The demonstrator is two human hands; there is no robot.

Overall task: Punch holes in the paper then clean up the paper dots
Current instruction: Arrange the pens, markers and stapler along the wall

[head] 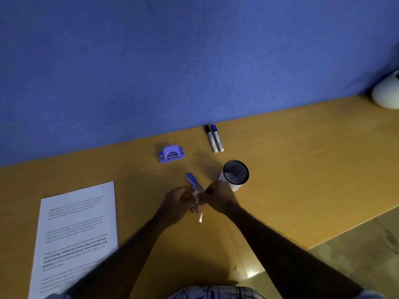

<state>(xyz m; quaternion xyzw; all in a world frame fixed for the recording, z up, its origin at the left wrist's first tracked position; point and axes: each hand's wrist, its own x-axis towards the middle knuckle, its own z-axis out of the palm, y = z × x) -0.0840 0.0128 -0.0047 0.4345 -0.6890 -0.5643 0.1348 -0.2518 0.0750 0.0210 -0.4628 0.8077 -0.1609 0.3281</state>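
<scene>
Both hands meet over the middle of the tabletop [291, 169], and neither is on the task's things yet. The left hand [177, 203] and right hand [218, 198] are curled narrow around a small bunch of pens [194, 183], whose blue and lilac ends stick out beyond the knuckles; just which fingers pinch which pen is too blurred to tell. No punching looks to have begun: the paper [75, 229], a printed sheet, lies flat on the tabletop off to the left of the left hand, well apart from it, and the lilac hole punch [171, 153] sits beyond both hands toward the blue wall, with nothing fed into it. No paper dots show anywhere. The step in hand seems to be clearing loose pens away, likely into the mesh pen cup [235, 174] standing just beyond the right hand. After that, the next move calls for freeing both hands, drawing the paper and the hole punch together, and sliding an edge of the sheet squarely into the slot. Two markers [214, 138] lie side by side farther out, beyond the pen cup, clear of any reach toward the punch. A white rounded object [386, 91] sits far off to the right. The pen cup stands near the right wrist and could be knocked.
</scene>
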